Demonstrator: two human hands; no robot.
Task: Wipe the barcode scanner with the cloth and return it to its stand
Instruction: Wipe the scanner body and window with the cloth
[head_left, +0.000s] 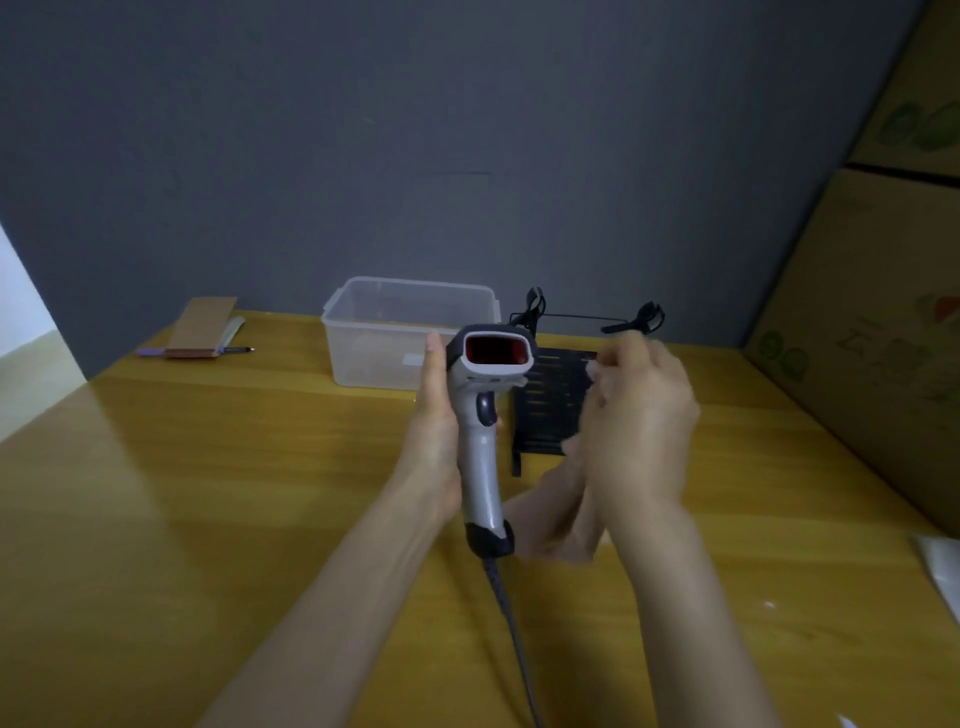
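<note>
My left hand (434, 415) grips the grey barcode scanner (480, 457) by its handle and holds it upright above the wooden table (208, 493). Its red scan window faces me, and its dark cable (511, 623) trails down toward me. My right hand (639, 415) is just right of the scanner, blurred, with its fingers closed. A tan cloth (558, 514) hangs below that hand beside the handle. The black slotted stand (553, 400) sits on the table behind both hands, partly hidden.
A clear plastic container (395, 332) stands behind the scanner by the grey wall. A brown notebook (205, 327) and a pen (236, 351) lie at the back left. Cardboard boxes (883, 338) line the right side. A white object (940, 566) lies at the right edge.
</note>
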